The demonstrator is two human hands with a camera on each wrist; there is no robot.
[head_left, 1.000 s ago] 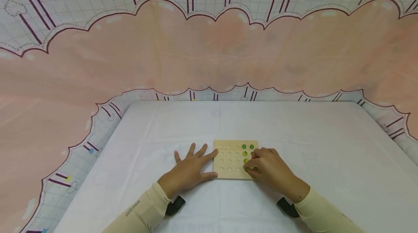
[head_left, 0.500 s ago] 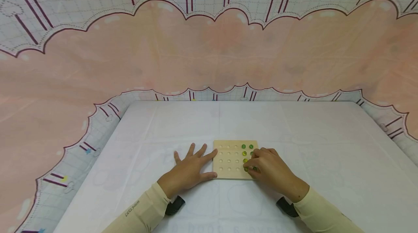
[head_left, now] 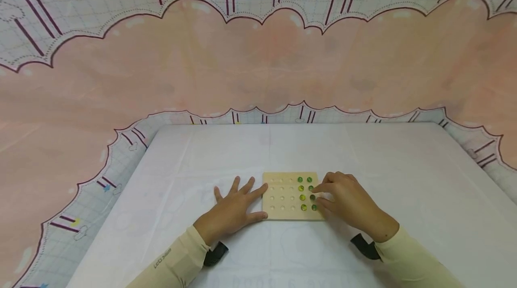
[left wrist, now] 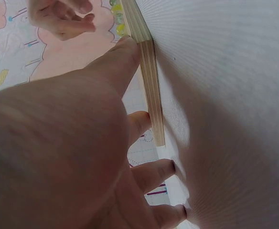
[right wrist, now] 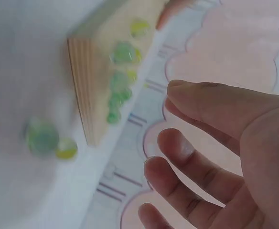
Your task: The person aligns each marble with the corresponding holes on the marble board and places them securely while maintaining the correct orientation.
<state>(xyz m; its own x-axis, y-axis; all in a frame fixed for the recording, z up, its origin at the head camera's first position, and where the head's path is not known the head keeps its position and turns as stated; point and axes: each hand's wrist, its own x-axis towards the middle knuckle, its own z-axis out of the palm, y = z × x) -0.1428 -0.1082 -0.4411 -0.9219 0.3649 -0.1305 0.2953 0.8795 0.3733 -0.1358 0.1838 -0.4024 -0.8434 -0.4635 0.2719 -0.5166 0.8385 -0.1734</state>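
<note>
A square wooden board (head_left: 277, 194) with rows of round dimples lies on the white table. Green and yellow glass marbles (head_left: 302, 197) fill its two right columns; the dimples to the left hold none. Spread flat, my left hand (head_left: 231, 214) touches the board's left edge with thumb and index finger. My right hand (head_left: 351, 200) hovers at the right edge, thumb and index apart near the marbles, the other fingers loosely bent. Nothing shows between its fingers in the right wrist view. There, a green marble (right wrist: 42, 137) and a yellow marble (right wrist: 66, 149) lie off the board, hidden in the head view.
A white cloth (head_left: 202, 153) covers the table. Behind and at the sides hangs a pink patterned curtain (head_left: 250, 63). Dark wrist straps (head_left: 216, 253) show below both hands.
My right hand has drawn back to the right from the lower marbles, its fingers parting and uncovering both right columns. The left hand stays in place on the board's edge.
</note>
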